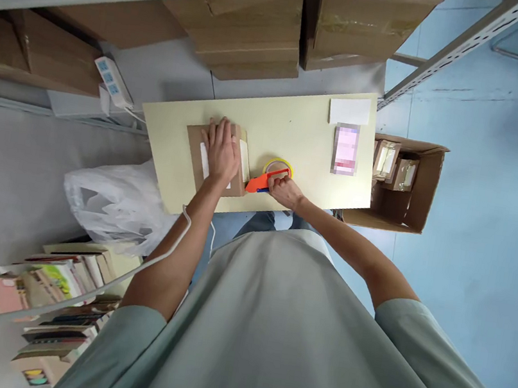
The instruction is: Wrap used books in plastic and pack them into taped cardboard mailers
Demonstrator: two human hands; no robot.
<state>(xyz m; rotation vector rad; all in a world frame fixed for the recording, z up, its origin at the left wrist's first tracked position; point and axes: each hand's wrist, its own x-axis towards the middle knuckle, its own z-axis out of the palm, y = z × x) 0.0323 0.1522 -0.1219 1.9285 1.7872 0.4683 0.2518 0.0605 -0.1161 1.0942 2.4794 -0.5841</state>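
A flat brown cardboard parcel with a white label lies on the small pale yellow table. My left hand rests flat on top of it, fingers stretched out. Just to its right, my right hand is closed on the handle of an orange tape dispenser holding a yellow-rimmed roll of tape, its nose against the parcel's right edge.
A white sheet and a blurred pink card lie at the table's far right. An open carton with small boxes stands on the blue floor to the right. A white plastic bag, stacked books, a power strip and cardboard boxes surround the table.
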